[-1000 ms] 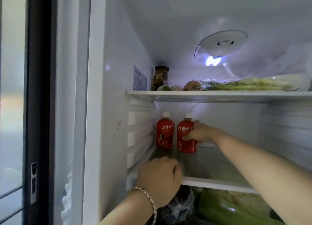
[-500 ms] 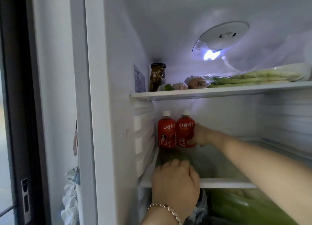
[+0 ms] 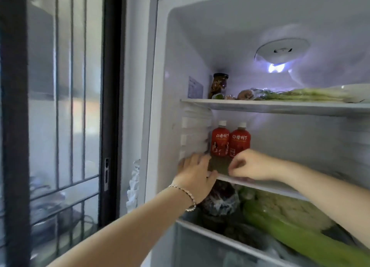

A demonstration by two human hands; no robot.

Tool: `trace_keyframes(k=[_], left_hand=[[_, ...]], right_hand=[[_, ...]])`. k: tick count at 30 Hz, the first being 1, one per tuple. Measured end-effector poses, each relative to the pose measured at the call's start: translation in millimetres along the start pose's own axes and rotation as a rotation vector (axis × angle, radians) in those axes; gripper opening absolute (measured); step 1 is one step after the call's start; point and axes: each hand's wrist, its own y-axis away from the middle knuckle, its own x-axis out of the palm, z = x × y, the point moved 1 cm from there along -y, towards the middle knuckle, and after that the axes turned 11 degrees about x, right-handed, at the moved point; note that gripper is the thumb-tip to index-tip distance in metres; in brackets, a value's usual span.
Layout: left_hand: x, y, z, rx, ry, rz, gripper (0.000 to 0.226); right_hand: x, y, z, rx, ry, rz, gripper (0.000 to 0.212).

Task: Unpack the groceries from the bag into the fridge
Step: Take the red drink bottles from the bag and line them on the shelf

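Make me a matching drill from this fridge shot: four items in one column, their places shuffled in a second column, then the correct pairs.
Items
1. dark-lidded jar
2. red bottles
3. left hand
4. long green vegetable

Places
A. below the middle shelf, lower right
B. top shelf, back left corner
C. on the front left edge of the middle shelf
D. standing side by side at the back left of the middle shelf

Pairs: 1-B, 2-D, 3-C, 4-A
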Motion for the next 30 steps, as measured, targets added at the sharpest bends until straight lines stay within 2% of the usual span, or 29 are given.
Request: trace_keyframes(k=[2,4,8,11,13,15,17,21,24,26,30], left_hand=[[-18,43,-3,-0.046,0.012,-0.142,0.044],[-34,95,-3,-0.118,-0.031,-0.125,0.035],[-58,208,5,-0.458,-0.080,0.164,0.021],[-81,295,5,-0.720,-0.205,0.468,0.025],[-100,353,-4,-0.866,-0.224,0.673,0.030],[-126,423,-19,-1.014,-0.228,0.766,0.032],[-157,494,-43,-1.163,-0.257,0.761,0.032],[-225,633,-127,-1.515,-0.258,0.614,0.033],[-273,725,-216,-1.744,-0.240,0.541,0.029],[-301,788,-283,-1.884,-0.225,0.480,0.025],[-344,890,-425,-2.141,-0.229,0.353,0.026]], right_hand=[[13,21,20,-0.143,-0.029,0.034,0.012],[29,48,43,-0.262,-0.030,0.107,0.010],[80,93,97,-0.434,0.048,0.350,0.015],[126,129,143,-0.548,0.160,0.514,0.021],[157,162,172,-0.631,0.256,0.559,0.023],[193,206,205,-0.768,0.351,0.575,0.025],[231,258,237,-0.932,0.448,0.583,0.028],[296,399,296,-1.199,0.644,0.669,0.029],[324,519,328,-1.341,0.768,0.702,0.038],[334,603,346,-1.418,0.764,0.731,0.041],[336,770,369,-1.560,0.775,0.885,0.025]])
